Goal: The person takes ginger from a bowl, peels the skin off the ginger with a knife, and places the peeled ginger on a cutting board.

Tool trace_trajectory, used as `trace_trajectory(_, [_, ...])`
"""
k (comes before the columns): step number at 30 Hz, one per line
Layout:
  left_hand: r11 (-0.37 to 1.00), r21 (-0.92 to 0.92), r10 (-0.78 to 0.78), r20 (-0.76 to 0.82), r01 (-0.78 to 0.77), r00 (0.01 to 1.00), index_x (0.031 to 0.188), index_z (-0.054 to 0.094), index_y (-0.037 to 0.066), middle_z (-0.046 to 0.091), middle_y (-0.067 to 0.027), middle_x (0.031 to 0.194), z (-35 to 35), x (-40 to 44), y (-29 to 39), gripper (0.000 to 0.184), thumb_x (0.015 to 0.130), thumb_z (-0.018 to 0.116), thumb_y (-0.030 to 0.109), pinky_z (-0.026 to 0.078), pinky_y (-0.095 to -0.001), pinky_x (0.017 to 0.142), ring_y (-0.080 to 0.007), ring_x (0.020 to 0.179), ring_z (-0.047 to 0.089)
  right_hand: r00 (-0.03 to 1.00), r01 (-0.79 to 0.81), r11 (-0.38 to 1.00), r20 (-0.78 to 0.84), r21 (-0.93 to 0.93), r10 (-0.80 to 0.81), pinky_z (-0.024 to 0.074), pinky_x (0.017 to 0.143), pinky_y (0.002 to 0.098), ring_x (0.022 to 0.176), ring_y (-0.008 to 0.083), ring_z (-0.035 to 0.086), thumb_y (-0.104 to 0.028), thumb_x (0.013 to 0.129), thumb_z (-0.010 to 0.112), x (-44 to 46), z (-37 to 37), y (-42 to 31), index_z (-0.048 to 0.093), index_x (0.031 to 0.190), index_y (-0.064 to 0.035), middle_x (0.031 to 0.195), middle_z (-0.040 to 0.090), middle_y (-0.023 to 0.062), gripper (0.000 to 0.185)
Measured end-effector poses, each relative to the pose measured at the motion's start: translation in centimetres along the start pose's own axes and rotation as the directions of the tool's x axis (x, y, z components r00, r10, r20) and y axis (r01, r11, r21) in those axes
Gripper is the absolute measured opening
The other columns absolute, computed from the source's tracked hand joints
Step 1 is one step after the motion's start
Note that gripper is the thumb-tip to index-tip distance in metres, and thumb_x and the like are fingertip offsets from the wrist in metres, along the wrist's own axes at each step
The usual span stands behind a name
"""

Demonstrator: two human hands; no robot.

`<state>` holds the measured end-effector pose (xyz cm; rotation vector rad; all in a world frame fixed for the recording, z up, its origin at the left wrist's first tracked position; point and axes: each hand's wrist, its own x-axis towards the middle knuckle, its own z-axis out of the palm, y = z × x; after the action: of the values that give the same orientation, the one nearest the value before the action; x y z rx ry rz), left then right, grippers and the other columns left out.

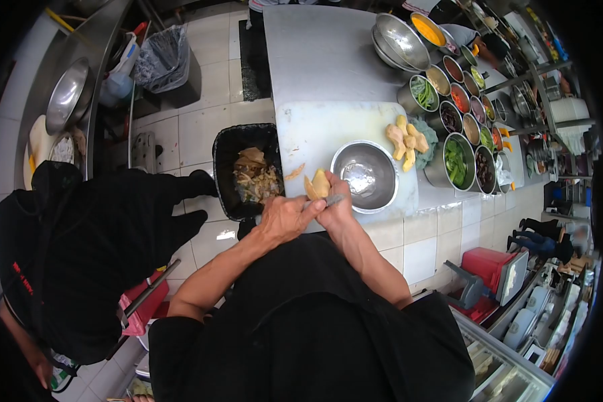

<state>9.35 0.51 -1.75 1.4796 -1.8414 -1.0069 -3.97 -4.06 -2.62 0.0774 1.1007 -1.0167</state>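
A piece of partly peeled ginger [320, 182] is in my right hand [336, 204], over the near edge of the white cutting board [335, 120]. My left hand [285, 218] is closed beside it, its thumb against a narrow grey tool [331, 200] that crosses toward my right hand. The tool's kind is hard to make out. Just right of my hands stands a steel bowl [365, 177] with what looks like water in it. Several peeled ginger pieces [407, 142] lie at the board's right side, by a greenish cloth [425, 144]. Brown peelings [295, 172] lie on the board's left edge.
A black-lined bin [220, 167] with peelings stands left of the board. Steel containers of cut vegetables [458, 161] and stacked steel bowls [400, 41] are at the right. A person in black [94, 248] is close on my left. Another bin [167, 63] stands farther off.
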Motion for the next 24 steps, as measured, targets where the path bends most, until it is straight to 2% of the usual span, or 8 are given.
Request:
trace_trajectory(2, [0.985, -0.172, -0.031, 0.013, 0.032, 0.999, 0.064, 0.060, -0.004, 0.056, -0.0214, 0.054, 0.8, -0.8, 0.0, 0.067, 0.093, 0.044, 0.054, 0.047, -0.0433, 0.055, -0.0338, 0.051, 0.060, 1.000, -0.013, 1.000, 0.021, 0.016, 0.013, 0.0474, 0.058, 0.0340, 0.071, 0.0228, 0.055, -0.024, 0.096, 0.038, -0.3, 1.1, -0.9, 0.051, 0.097, -0.0054, 0.085, 0.057, 0.0098, 0.023])
trace_trajectory(6, [0.847, -0.388, -0.396, -0.003, 0.364, 0.918, 0.062, 0.058, -0.005, 0.051, -0.0097, 0.050, 0.1, -1.1, -1.6, 0.069, 0.096, 0.040, 0.052, 0.042, -0.0361, 0.054, -0.0185, 0.050, 0.050, 0.995, -0.085, 0.991, 0.068, 0.103, 0.078, 0.0439, 0.057, 0.0323, 0.067, 0.0213, 0.051, -0.025, 0.096, 0.037, -1.6, 2.2, -2.6, 0.052, 0.096, -0.0052, 0.084, 0.056, 0.0105, 0.025])
trace_trajectory(7, [0.822, -0.405, -0.456, -0.049, 0.400, 0.889, 0.058, 0.055, -0.004, 0.049, -0.0084, 0.049, -0.5, -0.8, -1.4, 0.074, 0.096, 0.036, 0.056, 0.041, -0.0350, 0.055, -0.0188, 0.051, 0.051, 0.994, -0.090, 0.991, 0.073, 0.098, 0.083, 0.0430, 0.057, 0.0316, 0.065, 0.0202, 0.050, -0.025, 0.096, 0.037, -1.7, 2.3, -2.7, 0.053, 0.098, -0.0055, 0.085, 0.056, 0.0101, 0.025])
trace_trajectory(12, [0.662, -0.477, -0.635, 0.054, 0.578, 0.771, 0.053, 0.050, -0.002, 0.046, -0.0077, 0.047, -1.9, -0.4, -4.5, 0.080, 0.095, 0.028, 0.063, 0.041, -0.0355, 0.055, -0.0199, 0.051, 0.049, 0.944, -0.253, 0.949, 0.262, 0.187, 0.200, 0.0430, 0.062, 0.0334, 0.070, 0.0234, 0.049, -0.026, 0.092, 0.039, -1.9, 1.6, -3.1, 0.053, 0.095, -0.0010, 0.085, 0.055, 0.0120, 0.028])
trace_trajectory(15, [0.768, -0.347, -0.578, -0.014, 0.539, 0.816, 0.052, 0.051, -0.002, 0.048, -0.0091, 0.048, -2.4, -0.2, -4.1, 0.076, 0.095, 0.035, 0.058, 0.041, -0.0367, 0.054, -0.0207, 0.050, 0.048, 0.886, -0.360, 0.899, 0.394, 0.250, 0.245, 0.0433, 0.065, 0.0339, 0.072, 0.0244, 0.048, -0.025, 0.092, 0.040, -1.6, 1.2, -3.1, 0.054, 0.094, 0.0009, 0.085, 0.055, 0.0125, 0.030])
trace_trajectory(18, [0.929, -0.213, -0.338, -0.156, 0.303, 0.928, 0.056, 0.054, -0.001, 0.052, -0.0117, 0.050, -2.7, -0.1, -1.6, 0.068, 0.088, 0.051, 0.058, 0.043, -0.0383, 0.054, -0.0240, 0.050, 0.053, 0.871, -0.384, 0.882, 0.424, 0.274, 0.248, 0.0448, 0.065, 0.0346, 0.074, 0.0256, 0.051, -0.030, 0.092, 0.045, -1.5, 1.2, -2.9, 0.056, 0.090, -0.0011, 0.080, 0.055, 0.0119, 0.031])
trace_trajectory(22, [0.983, 0.012, -0.182, -0.121, 0.185, 0.976, 0.063, 0.056, -0.002, 0.056, -0.0132, 0.053, -2.7, 0.4, 1.8, 0.067, 0.068, 0.070, 0.063, 0.046, -0.0383, 0.051, -0.0276, 0.050, 0.058, 0.939, -0.270, 0.913, 0.291, 0.306, 0.180, 0.0466, 0.070, 0.0353, 0.078, 0.0273, 0.053, -0.035, 0.092, 0.052, -3.0, 3.0, -3.0, 0.056, 0.086, -0.0036, 0.077, 0.056, 0.0115, 0.033])
trace_trajectory(24, [0.985, 0.115, -0.121, -0.076, 0.129, 0.990, 0.065, 0.055, -0.001, 0.055, -0.0115, 0.053, -3.1, 1.0, 3.3, 0.068, 0.060, 0.075, 0.064, 0.047, -0.0354, 0.051, -0.0258, 0.050, 0.059, 0.904, -0.236, 0.929, 0.415, 0.286, 0.102, 0.0465, 0.073, 0.0353, 0.079, 0.0276, 0.053, -0.035, 0.092, 0.051, -3.0, 2.7, -2.7, 0.056, 0.086, -0.0045, 0.077, 0.056, 0.0114, 0.031])
